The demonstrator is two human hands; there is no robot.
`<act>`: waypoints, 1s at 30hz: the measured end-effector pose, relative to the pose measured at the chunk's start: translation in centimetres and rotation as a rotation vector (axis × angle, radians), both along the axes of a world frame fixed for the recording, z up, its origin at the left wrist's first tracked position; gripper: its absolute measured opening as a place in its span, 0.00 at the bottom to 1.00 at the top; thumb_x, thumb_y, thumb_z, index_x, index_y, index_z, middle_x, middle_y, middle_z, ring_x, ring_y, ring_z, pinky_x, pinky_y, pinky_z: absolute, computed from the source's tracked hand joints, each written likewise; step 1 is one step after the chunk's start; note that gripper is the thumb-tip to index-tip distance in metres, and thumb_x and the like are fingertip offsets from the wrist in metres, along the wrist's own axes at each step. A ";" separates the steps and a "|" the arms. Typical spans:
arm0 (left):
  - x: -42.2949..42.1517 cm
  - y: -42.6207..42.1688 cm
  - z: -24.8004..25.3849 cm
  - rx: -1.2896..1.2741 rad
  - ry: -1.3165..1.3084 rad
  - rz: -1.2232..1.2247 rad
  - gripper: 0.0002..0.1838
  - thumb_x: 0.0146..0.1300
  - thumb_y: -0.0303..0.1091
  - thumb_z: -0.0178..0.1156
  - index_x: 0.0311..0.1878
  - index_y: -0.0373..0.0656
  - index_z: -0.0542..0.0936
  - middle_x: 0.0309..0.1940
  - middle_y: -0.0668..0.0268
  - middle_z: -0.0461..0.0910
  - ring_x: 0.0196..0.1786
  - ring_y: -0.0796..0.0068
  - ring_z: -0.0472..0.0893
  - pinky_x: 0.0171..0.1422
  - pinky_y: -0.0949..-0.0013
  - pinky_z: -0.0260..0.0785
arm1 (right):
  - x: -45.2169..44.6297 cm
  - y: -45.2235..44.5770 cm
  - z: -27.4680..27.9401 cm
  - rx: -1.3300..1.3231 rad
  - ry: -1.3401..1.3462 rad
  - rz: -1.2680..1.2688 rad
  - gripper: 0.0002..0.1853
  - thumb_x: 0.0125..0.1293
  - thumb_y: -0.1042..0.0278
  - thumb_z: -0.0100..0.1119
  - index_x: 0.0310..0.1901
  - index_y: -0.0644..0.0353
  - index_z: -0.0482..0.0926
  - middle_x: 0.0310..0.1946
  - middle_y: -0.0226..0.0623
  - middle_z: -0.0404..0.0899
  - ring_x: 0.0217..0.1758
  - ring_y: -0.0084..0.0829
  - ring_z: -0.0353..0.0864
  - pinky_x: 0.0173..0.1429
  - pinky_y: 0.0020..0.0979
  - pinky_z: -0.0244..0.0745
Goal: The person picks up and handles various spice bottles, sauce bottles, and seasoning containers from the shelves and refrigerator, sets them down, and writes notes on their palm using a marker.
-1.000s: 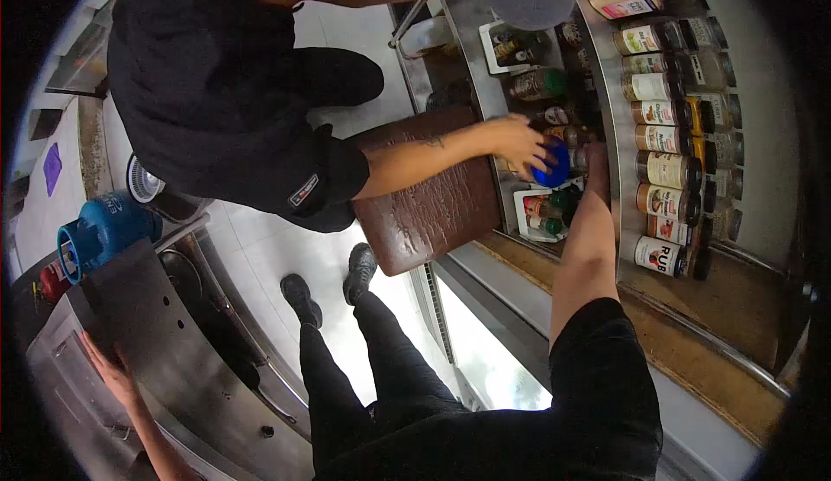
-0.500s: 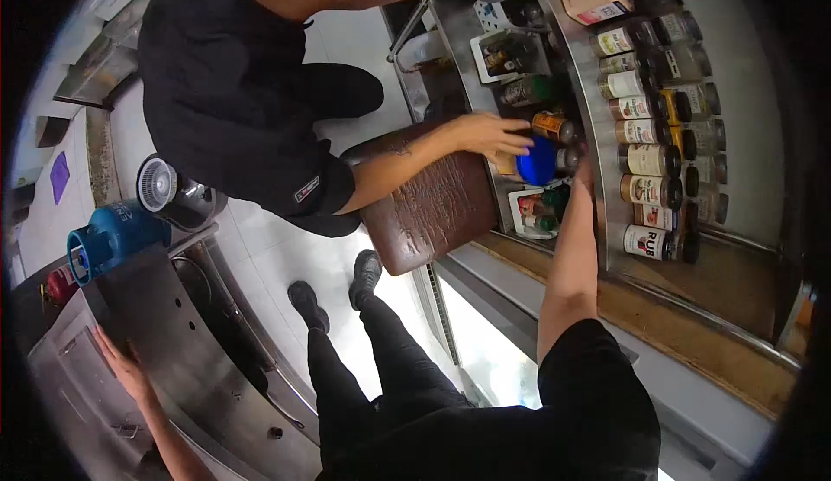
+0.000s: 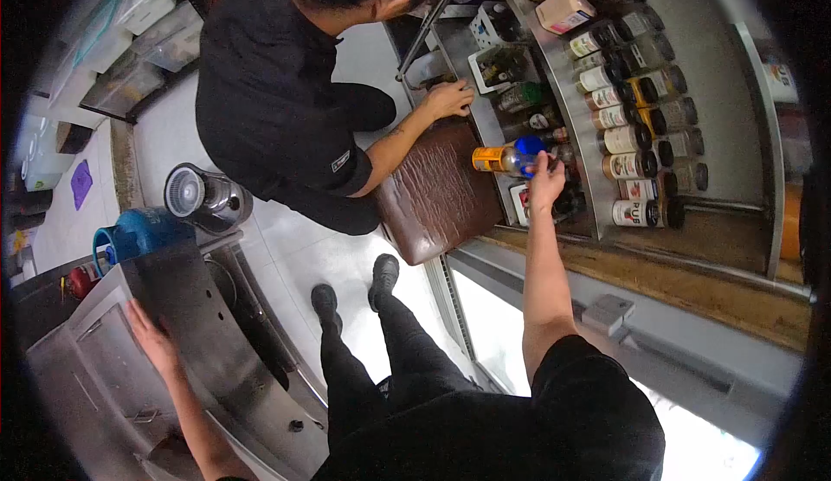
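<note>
My right hand (image 3: 545,182) is closed on the blue-capped end of a bottle with an orange label (image 3: 492,159), which lies sideways just outside the lower shelf (image 3: 578,204). My left hand (image 3: 154,339) rests with its fingers stretched out on a steel surface (image 3: 112,368) and holds nothing. A co-worker's hand (image 3: 448,99) is near the shelf edge, above a brown cushioned seat (image 3: 433,191). Rows of spice jars (image 3: 625,140) stand on the shelf to the right of my right hand.
A crouching co-worker in black (image 3: 277,100) is at the upper left of the shelves. A blue gas cylinder (image 3: 151,232) and a steel appliance (image 3: 208,200) are at the left. White baskets of bottles (image 3: 502,67) stand on the lower shelf.
My right hand has come out of the lower shelf with the blue-capped bottle. The co-worker's hand has moved away from it, up and to the left. The view has shifted.
</note>
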State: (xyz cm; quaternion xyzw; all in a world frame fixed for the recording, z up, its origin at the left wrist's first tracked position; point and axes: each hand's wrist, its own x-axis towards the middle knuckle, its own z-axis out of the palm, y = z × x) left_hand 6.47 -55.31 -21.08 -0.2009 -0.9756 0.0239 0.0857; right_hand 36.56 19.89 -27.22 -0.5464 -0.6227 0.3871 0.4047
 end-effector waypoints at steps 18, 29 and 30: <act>18.2 37.0 12.5 1.347 -2.108 -0.406 0.42 0.70 0.64 0.41 0.77 0.47 0.46 0.74 0.59 0.55 0.72 0.59 0.62 0.71 0.44 0.58 | 1.5 -23.7 35.2 -0.014 0.066 0.350 0.12 0.67 0.61 0.63 0.41 0.62 0.78 0.14 0.25 0.71 0.11 0.14 0.63 0.15 0.18 0.52; 21.1 33.9 17.1 1.462 -2.537 -0.586 0.23 0.75 0.36 0.45 0.68 0.35 0.63 0.62 0.58 0.72 0.65 0.66 0.72 0.70 0.60 0.64 | 5.7 -24.8 40.3 0.029 0.314 0.703 0.17 0.74 0.61 0.51 0.59 0.59 0.73 0.43 0.35 0.84 0.26 0.13 0.68 0.19 0.13 0.55; 21.4 33.5 17.3 1.455 -2.539 -0.600 0.23 0.75 0.36 0.45 0.68 0.35 0.63 0.62 0.58 0.72 0.65 0.66 0.72 0.70 0.60 0.64 | 5.8 -24.8 40.5 0.004 0.371 0.731 0.18 0.74 0.61 0.50 0.60 0.59 0.72 0.43 0.34 0.84 0.26 0.13 0.67 0.18 0.13 0.55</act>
